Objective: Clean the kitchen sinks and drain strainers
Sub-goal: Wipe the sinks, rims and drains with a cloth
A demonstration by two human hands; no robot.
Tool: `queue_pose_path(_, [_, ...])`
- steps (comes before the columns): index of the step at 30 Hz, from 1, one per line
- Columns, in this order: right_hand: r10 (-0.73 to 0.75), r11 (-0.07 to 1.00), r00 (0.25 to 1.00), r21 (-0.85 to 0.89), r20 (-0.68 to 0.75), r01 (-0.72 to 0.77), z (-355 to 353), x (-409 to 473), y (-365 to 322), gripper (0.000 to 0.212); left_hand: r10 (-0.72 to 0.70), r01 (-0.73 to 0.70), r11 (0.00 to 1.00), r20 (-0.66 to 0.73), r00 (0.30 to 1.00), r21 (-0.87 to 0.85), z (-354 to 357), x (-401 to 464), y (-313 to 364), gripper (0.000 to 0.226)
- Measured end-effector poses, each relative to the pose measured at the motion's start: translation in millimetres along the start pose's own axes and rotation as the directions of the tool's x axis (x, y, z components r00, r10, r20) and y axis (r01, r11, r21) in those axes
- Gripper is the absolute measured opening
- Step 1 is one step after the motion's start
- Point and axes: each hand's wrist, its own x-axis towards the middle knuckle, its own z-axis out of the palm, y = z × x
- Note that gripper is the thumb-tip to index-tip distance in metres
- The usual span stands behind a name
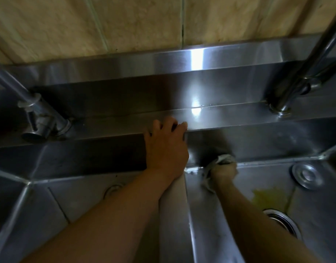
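Two stainless steel sinks lie below me, split by a divider (174, 215). My left hand (166, 147) rests on the far end of the divider, its fingers lying over the back ledge (230, 118). My right hand (223, 172) grips a whitish cloth (223, 158) and presses it into the back left corner of the right sink (315, 215). A yellowish smear (267, 199) sits on that sink's floor beside its drain opening (283, 222). A round drain strainer lid (306, 176) lies at the back right. The left sink's (55, 202) drain (113, 189) is partly hidden by my forearm.
A faucet (41, 118) stands on the ledge at the left and another faucet (294, 86) at the right. A steel backsplash (125, 63) runs under beige wall tiles (87, 25).
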Motion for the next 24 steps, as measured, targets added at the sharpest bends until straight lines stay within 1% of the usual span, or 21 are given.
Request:
queue_pose_path(3, [-0.079,0.994,0.989,-0.069,0.129,0.088,27.1,-28.7,9.5,0.04,0.002,-0.002,1.0,-0.008,1.0,0.015,-0.2,-0.6,0.6,0.045])
queue_pose_path(5, [-0.152,0.985,0.963,-0.041,0.221,0.165,38.8,-44.6,15.0,0.033,0.009,-0.009,1.0,-0.005,1.0,0.017,-0.4,-0.4,0.3,0.043])
queue_pose_path(6, [-0.192,0.979,0.953,-0.026,0.236,0.203,42.4,-49.6,16.6,0.028,0.011,-0.011,1.0,0.001,1.0,0.015,-0.3,-0.3,0.2,0.043])
queue_pose_path(7, [-0.234,0.966,0.938,-0.051,0.257,0.255,44.2,-54.4,17.0,0.026,0.01,-0.01,1.0,0.006,1.0,0.012,-0.3,-0.5,0.1,0.043])
queue_pose_path(9, [-0.282,0.936,0.902,-0.112,0.327,0.333,43.6,-58.0,15.8,0.029,0.005,-0.005,1.0,0.008,1.0,0.008,-0.5,-0.8,1.1,0.044])
queue_pose_path(11, [-0.278,0.942,0.882,-0.069,0.381,0.327,40.6,-57.5,12.2,0.03,0.003,-0.003,1.0,0.01,1.0,0.011,-1.4,0.0,1.3,0.045])
queue_pose_path(13, [-0.253,0.948,0.885,-0.082,0.392,0.307,37.4,-54.6,8.5,0.031,0.004,-0.004,1.0,0.009,1.0,0.029,-1.8,-0.8,0.8,0.046])
queue_pose_path(15, [-0.202,0.96,0.889,-0.095,0.41,0.262,35.6,-50.4,3.3,0.031,0.011,-0.011,0.999,0.006,1.0,0.036,-1.8,-0.7,1.1,0.046])
queue_pose_path(18, [-0.068,0.995,0.909,-0.044,0.412,0.094,25.7,-50.5,-12.4,0.032,0.002,-0.002,1.0,0.022,1.0,0.024,-1.9,-0.2,0.3,0.046])
queue_pose_path(19, [-0.049,0.997,0.905,-0.037,0.422,0.071,22.2,-51.0,-18.0,0.032,0.001,-0.001,1.0,0.029,1.0,0.023,-1.8,0.1,-0.2,0.046])
queue_pose_path(20, [-0.044,0.999,0.904,0.014,0.425,0.042,15.1,-53.5,-23.0,0.03,-0.006,0.006,1.0,0.034,0.999,0.019,-2.6,0.3,1.1,0.047])
queue_pose_path(21, [-0.021,0.995,0.896,0.094,0.443,-0.023,10.9,-56.9,-27.1,0.026,-0.012,0.011,1.0,0.037,0.999,0.019,-2.7,0.0,1.3,0.047])
queue_pose_path(23, [0.037,0.93,0.87,0.302,0.491,-0.21,-3.1,-70.6,-41.8,0.018,-0.018,0.017,1.0,0.048,0.999,0.019,-3.8,0.0,1.2,0.047])
queue_pose_path(24, [0.032,0.899,0.864,0.363,0.503,-0.244,-13.8,-75.1,-49.9,0.015,-0.018,0.017,1.0,0.057,0.998,0.018,-5.2,0.0,3.7,0.047])
